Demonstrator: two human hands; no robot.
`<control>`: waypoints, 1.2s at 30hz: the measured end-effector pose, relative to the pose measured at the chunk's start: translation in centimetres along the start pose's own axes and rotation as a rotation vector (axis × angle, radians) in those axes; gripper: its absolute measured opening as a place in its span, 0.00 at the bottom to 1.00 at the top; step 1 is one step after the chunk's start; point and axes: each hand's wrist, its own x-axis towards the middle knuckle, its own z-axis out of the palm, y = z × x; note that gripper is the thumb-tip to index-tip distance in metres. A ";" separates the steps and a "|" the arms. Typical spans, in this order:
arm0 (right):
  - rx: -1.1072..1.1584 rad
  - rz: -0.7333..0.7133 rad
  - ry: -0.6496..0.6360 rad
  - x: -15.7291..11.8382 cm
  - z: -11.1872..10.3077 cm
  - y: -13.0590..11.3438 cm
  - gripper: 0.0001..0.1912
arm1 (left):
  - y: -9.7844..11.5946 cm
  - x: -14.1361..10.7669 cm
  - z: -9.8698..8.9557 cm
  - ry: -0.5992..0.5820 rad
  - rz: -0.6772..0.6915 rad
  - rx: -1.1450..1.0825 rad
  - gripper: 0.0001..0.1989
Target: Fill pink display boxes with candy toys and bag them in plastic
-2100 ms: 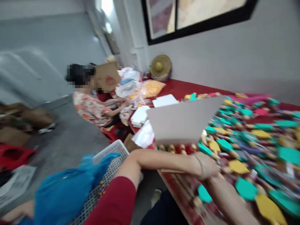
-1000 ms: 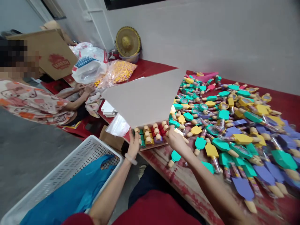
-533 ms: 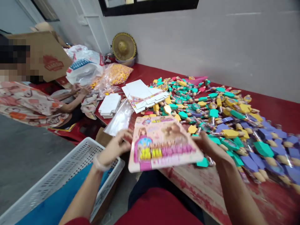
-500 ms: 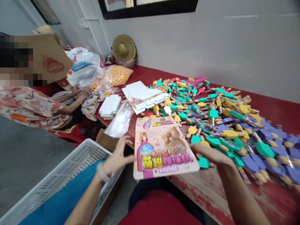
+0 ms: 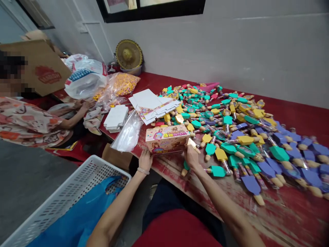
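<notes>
A pink printed carton (image 5: pixel 168 140) stands at the table's front edge, its top flap and front face showing. My left hand (image 5: pixel 145 161) grips its lower left corner, and my right hand (image 5: pixel 191 155) holds its right end. Just behind the carton lie flat white and printed cardboard pieces (image 5: pixel 149 103). To its right spreads a big pile of green, yellow and purple paddle-shaped toys (image 5: pixel 227 147) with tan ends. Clear plastic bags (image 5: pixel 128 133) lie left of the carton, beside a stack of white card (image 5: pixel 116 117).
A white crate (image 5: pixel 84 171) holding blue plastic (image 5: pixel 84 212) is at the lower left. A person (image 5: pixel 33 120) sits at the far left near a large cardboard box (image 5: pixel 48 68). Bags of small orange pieces (image 5: pixel 123 84) and a straw hat (image 5: pixel 129 54) are farther back.
The flat-looking printed carton is now box-shaped and farther forward at the table edge. Both hands have moved in to grip its ends. The view has shifted slightly right.
</notes>
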 end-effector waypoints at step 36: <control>-0.308 -0.521 0.203 3.5 -6.0 -4.1 0.42 | 13.1 -9.1 -2.2 -0.363 0.325 -0.358 0.18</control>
